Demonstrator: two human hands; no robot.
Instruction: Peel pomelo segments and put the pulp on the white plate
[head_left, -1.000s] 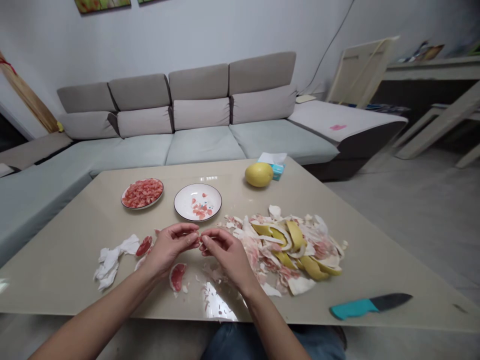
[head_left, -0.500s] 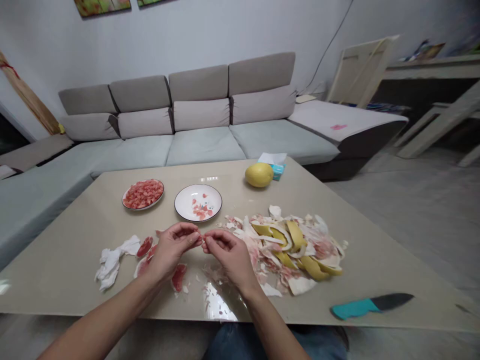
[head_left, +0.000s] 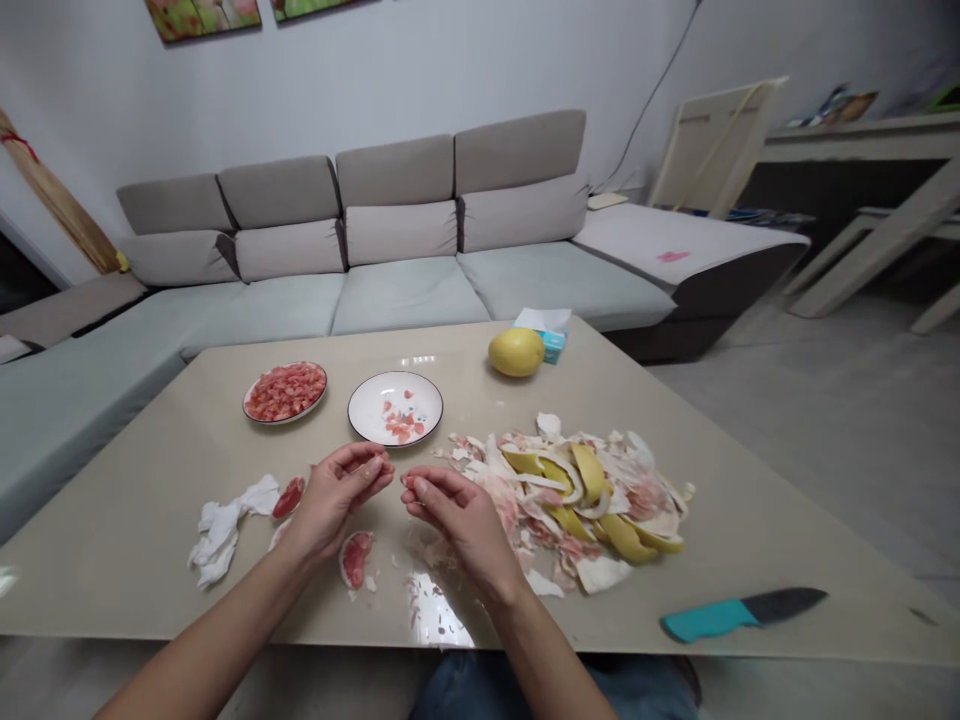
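Left hand (head_left: 337, 495): fingers curled, thumb to forefinger; I cannot tell if it pinches anything. Right hand (head_left: 454, 512): fingertips nipped on a pink pomelo bit (head_left: 408, 482) above the near middle of the table (head_left: 750, 520). Just right: peel heap (head_left: 592, 490). Near left: pomelo segment (head_left: 355, 557), crumpled tissue (head_left: 223, 520). Far: sparse plate (head_left: 360, 405), full plate (head_left: 285, 390), whole pomelo (head_left: 516, 352), tissue box (head_left: 553, 335). Near right: teal-handled knife (head_left: 739, 610).
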